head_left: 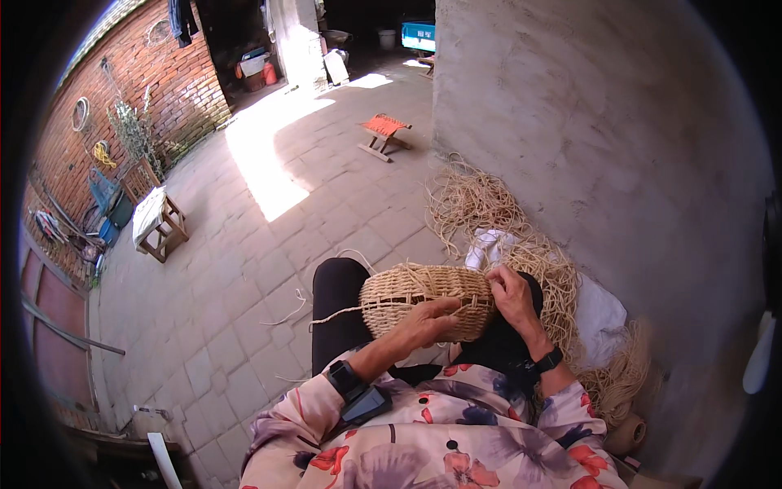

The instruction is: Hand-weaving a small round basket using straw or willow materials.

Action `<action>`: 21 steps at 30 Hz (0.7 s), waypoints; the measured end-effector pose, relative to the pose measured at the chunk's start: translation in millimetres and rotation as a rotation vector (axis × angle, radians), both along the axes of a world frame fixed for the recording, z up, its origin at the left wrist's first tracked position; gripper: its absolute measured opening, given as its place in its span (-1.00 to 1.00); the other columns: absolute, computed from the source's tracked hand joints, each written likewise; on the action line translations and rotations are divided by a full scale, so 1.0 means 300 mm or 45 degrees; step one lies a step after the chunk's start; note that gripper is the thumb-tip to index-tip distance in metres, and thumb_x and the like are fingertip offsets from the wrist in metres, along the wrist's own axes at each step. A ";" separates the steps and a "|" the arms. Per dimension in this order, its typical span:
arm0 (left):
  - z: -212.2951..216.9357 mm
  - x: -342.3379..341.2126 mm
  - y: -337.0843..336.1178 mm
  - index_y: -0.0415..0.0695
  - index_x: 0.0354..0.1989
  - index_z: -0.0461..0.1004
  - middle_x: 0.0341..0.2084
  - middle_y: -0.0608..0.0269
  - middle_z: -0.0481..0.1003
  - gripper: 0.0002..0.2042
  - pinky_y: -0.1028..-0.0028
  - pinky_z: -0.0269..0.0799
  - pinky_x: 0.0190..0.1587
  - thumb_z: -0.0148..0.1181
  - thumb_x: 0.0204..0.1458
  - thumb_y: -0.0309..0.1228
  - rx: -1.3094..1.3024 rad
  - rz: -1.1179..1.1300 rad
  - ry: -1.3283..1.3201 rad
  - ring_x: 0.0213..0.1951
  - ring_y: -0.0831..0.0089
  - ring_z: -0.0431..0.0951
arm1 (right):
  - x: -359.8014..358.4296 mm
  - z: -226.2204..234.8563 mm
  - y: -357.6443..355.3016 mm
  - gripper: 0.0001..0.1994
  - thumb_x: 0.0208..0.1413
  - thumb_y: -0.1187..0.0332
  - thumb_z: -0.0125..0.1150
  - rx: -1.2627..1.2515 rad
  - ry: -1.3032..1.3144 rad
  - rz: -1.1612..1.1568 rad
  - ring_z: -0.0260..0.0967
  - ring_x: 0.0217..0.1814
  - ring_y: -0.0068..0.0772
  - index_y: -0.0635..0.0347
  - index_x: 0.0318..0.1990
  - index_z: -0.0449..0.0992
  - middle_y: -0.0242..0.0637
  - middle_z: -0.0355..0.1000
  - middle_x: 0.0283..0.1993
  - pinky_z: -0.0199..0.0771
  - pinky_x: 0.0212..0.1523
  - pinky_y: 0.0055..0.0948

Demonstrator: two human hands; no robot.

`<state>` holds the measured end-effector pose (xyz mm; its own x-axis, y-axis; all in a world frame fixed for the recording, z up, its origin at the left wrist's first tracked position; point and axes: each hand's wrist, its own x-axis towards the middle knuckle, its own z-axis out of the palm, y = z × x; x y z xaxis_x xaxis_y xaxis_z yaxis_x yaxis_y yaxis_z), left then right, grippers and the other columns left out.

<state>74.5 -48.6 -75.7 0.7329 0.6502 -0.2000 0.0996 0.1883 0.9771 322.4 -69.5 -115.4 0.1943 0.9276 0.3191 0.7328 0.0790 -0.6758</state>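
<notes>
A small wooden stool [160,222] stands on the paved yard [244,269] near the brick wall [155,73], well apart from a folding stool [384,134] with an orange seat by the grey wall [586,147]. Sunlight falls between them. Far back sit a red container [270,73] and what may be a blue crate [419,35].

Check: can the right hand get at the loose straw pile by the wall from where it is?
Probably yes. The right hand rests on the woven basket, and the straw pile lies just beyond it with nothing between.
</notes>
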 end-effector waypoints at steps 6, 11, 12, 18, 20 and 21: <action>-0.055 -0.082 0.067 -0.14 0.11 0.47 -0.50 0.45 0.40 -0.69 0.57 0.23 -0.50 0.05 0.21 -0.38 0.596 0.125 0.022 -0.54 0.65 0.30 | 0.008 -0.003 -0.065 -0.86 0.15 0.54 0.01 0.098 0.718 -0.038 0.45 -0.32 -0.56 0.34 -0.22 0.50 -0.36 0.50 -0.36 0.47 -0.24 -0.51; 0.072 -0.181 0.047 -0.20 -0.03 0.52 -0.48 0.41 0.42 -0.78 0.59 0.30 -0.38 0.09 0.23 -0.40 0.168 0.184 0.140 -0.44 0.64 0.35 | -0.024 -0.002 -0.128 -0.85 0.02 0.61 0.00 0.158 0.312 0.099 0.48 -0.34 -0.32 0.30 -0.29 0.50 -0.21 0.45 -0.38 0.49 -0.25 -0.41; 0.098 -0.195 0.050 -0.24 -0.07 0.53 -0.46 0.44 0.44 -0.81 0.61 0.30 -0.37 0.11 0.22 -0.43 0.161 0.227 0.081 -0.43 0.67 0.36 | -0.025 -0.005 -0.132 -0.85 0.02 0.61 0.00 0.159 0.311 0.091 0.48 -0.34 -0.32 0.30 -0.29 0.50 -0.21 0.45 -0.38 0.49 -0.25 -0.41; 0.254 -0.290 0.056 -0.10 -0.07 0.57 -0.53 0.48 0.45 -0.77 0.68 0.13 -0.49 0.19 0.15 -0.32 0.400 0.356 0.036 -0.49 0.75 0.32 | -0.037 0.046 -0.138 -0.84 -0.03 0.58 0.12 0.145 -0.147 0.069 0.42 -0.16 -0.10 0.25 -0.26 0.51 -0.16 0.37 -0.29 0.44 -0.11 -0.22; 0.263 -0.273 0.046 -0.12 -0.06 0.55 -0.53 0.48 0.44 -0.78 0.68 0.12 -0.49 0.21 0.16 -0.35 0.382 0.248 -0.082 -0.50 0.75 0.31 | -0.096 0.182 -0.143 -0.79 -0.03 0.54 0.18 0.371 -0.095 0.077 0.41 -0.08 -0.09 0.23 -0.18 0.52 -0.15 0.40 -0.19 0.42 -0.06 -0.23; 0.271 -0.262 0.031 -0.12 -0.06 0.55 -0.53 0.48 0.44 -0.78 0.68 0.12 -0.49 0.21 0.16 -0.35 0.383 0.262 -0.072 -0.50 0.75 0.31 | -0.146 0.255 -0.143 -0.79 -0.03 0.54 0.18 0.372 -0.085 0.091 0.41 -0.08 -0.09 0.23 -0.18 0.52 -0.15 0.40 -0.19 0.42 -0.06 -0.23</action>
